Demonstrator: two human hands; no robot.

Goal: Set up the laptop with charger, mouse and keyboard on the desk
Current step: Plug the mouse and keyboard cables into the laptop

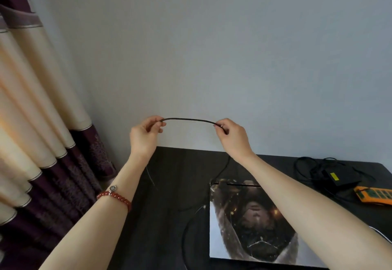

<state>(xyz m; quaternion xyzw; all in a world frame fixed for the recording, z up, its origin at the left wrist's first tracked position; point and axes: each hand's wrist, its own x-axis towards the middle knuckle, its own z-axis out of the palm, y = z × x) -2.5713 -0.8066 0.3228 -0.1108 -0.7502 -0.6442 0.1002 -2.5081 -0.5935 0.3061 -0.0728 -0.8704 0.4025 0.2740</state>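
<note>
Dark desk [174, 184], both hands pinching cable [188, 119], laptop [250, 223] below

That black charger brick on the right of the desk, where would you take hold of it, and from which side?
Take the charger brick across its two long sides, coming from above. It lies flat on the desk with its top face bare, while loose cable trails round its far and left edges and the orange power strip sits close on its near right, so a grip from above probably avoids both.

No legible text anywhere.
</note>
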